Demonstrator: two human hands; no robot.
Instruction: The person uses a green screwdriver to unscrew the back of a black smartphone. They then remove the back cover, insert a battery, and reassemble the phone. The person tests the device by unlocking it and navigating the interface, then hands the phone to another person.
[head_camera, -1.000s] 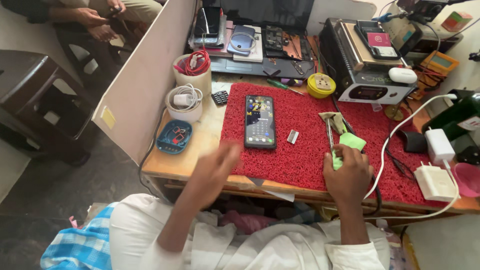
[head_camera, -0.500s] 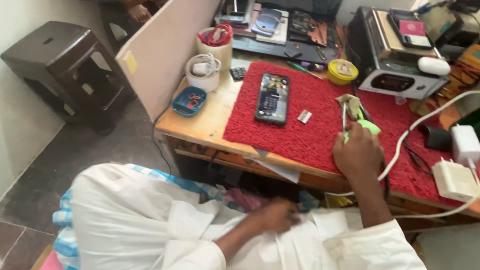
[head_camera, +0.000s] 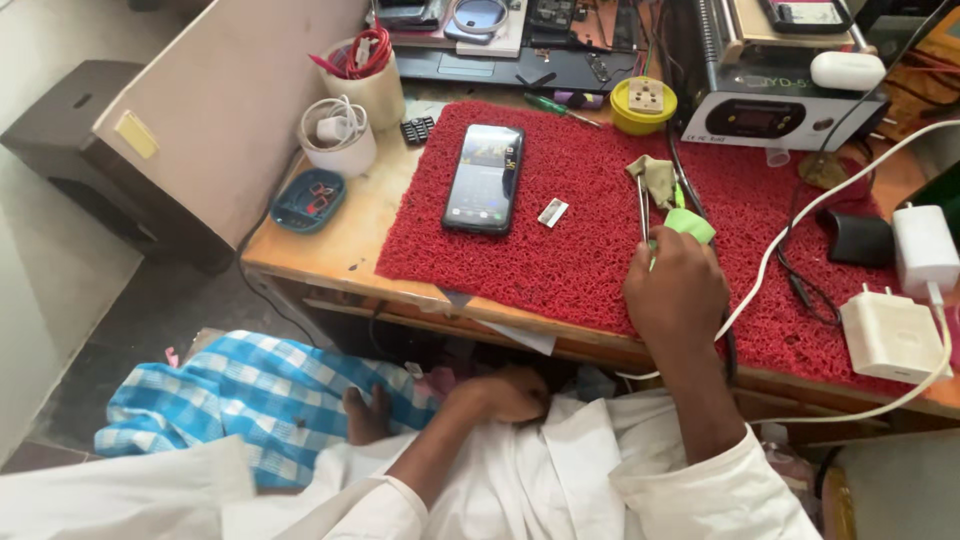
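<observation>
My right hand (head_camera: 675, 297) rests on the red mat (head_camera: 560, 270) and grips metal tweezers (head_camera: 641, 208) together with a green-handled tool (head_camera: 690, 223). The tweezer tips point away from me toward a crumpled olive cloth (head_camera: 656, 176). A black smartphone (head_camera: 485, 178) lies face up with its screen lit, left of the hand, and a small white chip (head_camera: 552, 212) sits between them. My left hand (head_camera: 505, 392) is down in my lap below the table edge, on the white garment. Its fingers are tucked into the fabric, and I cannot see anything in it.
A white cable (head_camera: 800, 215) runs past my right wrist to white chargers (head_camera: 890, 335) at the right edge. A black bench machine (head_camera: 770, 105), a yellow round socket (head_camera: 643, 103), two cups (head_camera: 340, 145) and a blue dish (head_camera: 308, 198) ring the mat. A dark stool (head_camera: 70, 110) stands left.
My left hand dropped from above the table's front edge into my lap. My right hand stayed on the mat with the tweezers. The view tilted down and moved closer.
</observation>
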